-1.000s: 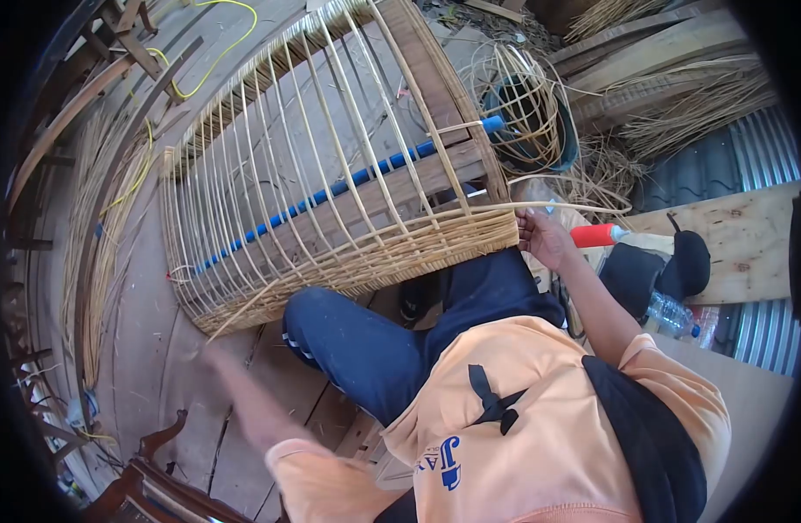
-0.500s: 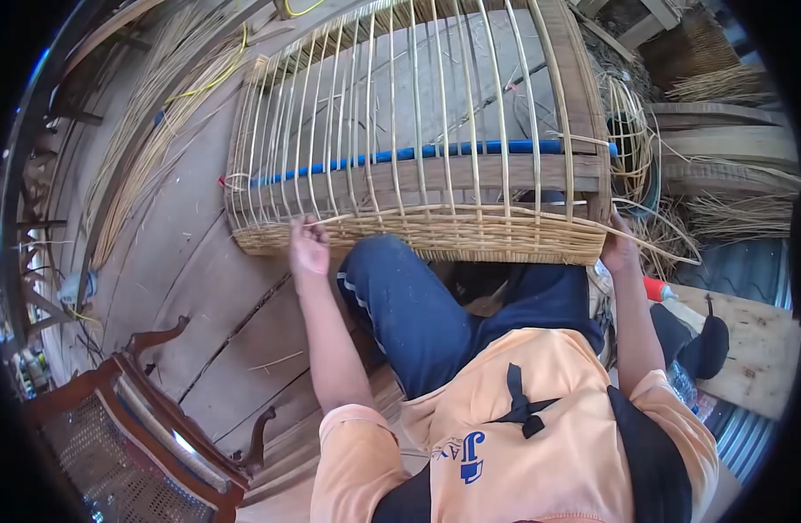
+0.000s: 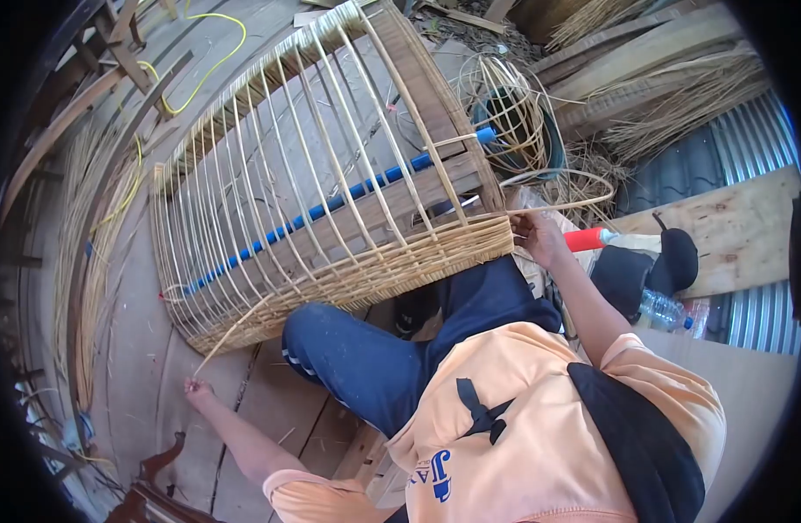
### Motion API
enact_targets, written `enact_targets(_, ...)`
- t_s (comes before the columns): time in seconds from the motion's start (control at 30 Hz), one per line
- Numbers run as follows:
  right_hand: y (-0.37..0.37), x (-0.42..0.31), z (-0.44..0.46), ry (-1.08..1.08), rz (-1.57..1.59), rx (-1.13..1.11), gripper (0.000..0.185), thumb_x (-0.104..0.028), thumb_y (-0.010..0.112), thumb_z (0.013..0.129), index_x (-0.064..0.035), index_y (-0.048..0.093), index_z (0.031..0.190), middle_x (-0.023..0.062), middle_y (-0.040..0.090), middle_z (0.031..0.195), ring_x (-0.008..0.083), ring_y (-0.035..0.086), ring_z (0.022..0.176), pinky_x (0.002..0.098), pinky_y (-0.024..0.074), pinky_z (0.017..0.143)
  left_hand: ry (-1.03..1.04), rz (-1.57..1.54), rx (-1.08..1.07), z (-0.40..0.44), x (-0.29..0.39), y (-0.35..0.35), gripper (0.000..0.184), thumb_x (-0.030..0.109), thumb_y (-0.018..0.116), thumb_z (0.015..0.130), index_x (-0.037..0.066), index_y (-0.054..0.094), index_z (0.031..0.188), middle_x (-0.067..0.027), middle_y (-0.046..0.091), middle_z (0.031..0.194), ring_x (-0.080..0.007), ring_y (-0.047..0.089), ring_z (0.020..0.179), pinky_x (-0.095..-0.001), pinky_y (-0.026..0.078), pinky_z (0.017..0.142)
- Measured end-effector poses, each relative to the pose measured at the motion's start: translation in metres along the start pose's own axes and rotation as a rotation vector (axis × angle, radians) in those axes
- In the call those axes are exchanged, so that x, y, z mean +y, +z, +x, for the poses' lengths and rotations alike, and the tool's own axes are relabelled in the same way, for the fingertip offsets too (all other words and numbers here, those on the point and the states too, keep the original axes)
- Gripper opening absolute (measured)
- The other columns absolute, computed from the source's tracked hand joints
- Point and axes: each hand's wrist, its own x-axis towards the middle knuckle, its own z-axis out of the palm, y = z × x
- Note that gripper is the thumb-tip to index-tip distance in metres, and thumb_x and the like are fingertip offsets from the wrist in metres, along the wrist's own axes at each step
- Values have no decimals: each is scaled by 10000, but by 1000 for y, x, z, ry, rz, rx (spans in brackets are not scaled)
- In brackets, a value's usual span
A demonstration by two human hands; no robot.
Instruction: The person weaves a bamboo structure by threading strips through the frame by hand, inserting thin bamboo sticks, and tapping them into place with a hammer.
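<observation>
A wooden frame (image 3: 435,78) strung with upright rattan rods leans across my knees. Along its near side runs a band of woven rattan (image 3: 400,264). My left hand (image 3: 197,390) is out to the left below the frame, its fingers pinched on the end of a rattan strand (image 3: 235,330). That strand slants up from my fingers into the top of the woven band. My right hand (image 3: 540,239) is at the right corner of the frame, fingers bent against the end of the weave. A loose rattan loop (image 3: 583,203) curves out just above it.
A blue pipe (image 3: 331,205) passes behind the rods. Coiled rattan (image 3: 509,118) lies beyond the right corner. Near my right arm are a red tube (image 3: 583,240), a black cap (image 3: 676,266) and a plastic bottle (image 3: 662,309). Long rattan strips (image 3: 113,235) lie at left.
My left hand has moved away from the weave, down and left, drawing the strand out. My right hand stays at the corner. The view has turned, so the frame appears more tilted.
</observation>
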Motion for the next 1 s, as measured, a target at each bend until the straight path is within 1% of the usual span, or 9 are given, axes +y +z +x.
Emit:
enact_targets(0.13,15,7,12,139,151,-85,235,-255,487,942,-45,582,988,96,658,926,233,634,873,353,513,812,-456,-547,246,10,1,-19,260,262,595,872,17,556,949,-82,610,785,-171,579,673,-253,461,520)
enact_targets(0.2,18,10,32,234,236,-5,252,-265,547,922,-27,597,988,99,669,916,229,643,849,354,516,810,-530,-426,-299,-23,1,18,277,292,598,880,32,547,960,-71,618,861,-155,584,709,-246,460,542)
enact_targets(0.27,23,7,49,258,293,-77,252,-263,570,911,-25,604,985,98,671,904,228,645,838,355,521,800,-346,-528,-361,-53,-12,70,280,295,587,893,42,545,1004,-67,619,947,-152,602,775,-262,477,568)
enact_targets(0.4,34,11,57,241,333,-145,242,-240,588,902,-20,606,1002,86,674,878,231,647,821,357,535,769,-391,-594,-501,-112,-7,116,275,280,570,908,40,550,1041,-67,613,1032,-160,611,837,-277,489,585)
enact_targets(0.53,31,22,64,191,145,22,290,-263,564,918,-5,577,1050,110,665,922,241,647,804,378,539,763,-487,-564,-513,-152,-4,139,268,255,567,908,54,557,1085,-70,614,1094,-174,619,893,-284,507,629)
enact_targets(0.6,28,15,63,298,208,1,339,-307,549,924,-1,567,1069,114,655,957,250,643,831,386,537,775,-461,-497,-502,-151,-18,134,253,247,552,916,52,569,1076,-72,615,1107,-190,620,920,-305,514,663)
enact_targets(0.67,39,3,52,337,435,-188,362,-333,548,921,-13,572,1089,95,655,945,246,637,858,399,531,799,-464,-499,-493,-145,-23,131,272,264,552,914,42,574,1068,-78,616,1111,-207,618,938,-320,516,696)
enact_targets(0.87,49,-6,31,73,412,-331,252,-246,594,902,-61,592,1073,52,647,902,180,622,870,349,521,805,-515,-498,-343,-148,-10,148,297,284,554,895,27,577,1043,-95,624,1085,-219,618,951,-319,520,693)
enact_targets(1.0,56,-13,21,10,216,-185,140,-157,572,914,-58,591,1012,56,637,904,163,617,859,312,522,775,-540,-474,-171,-121,-18,149,156,210,534,867,58,566,854,-63,639,859,-193,624,764,-286,482,576)
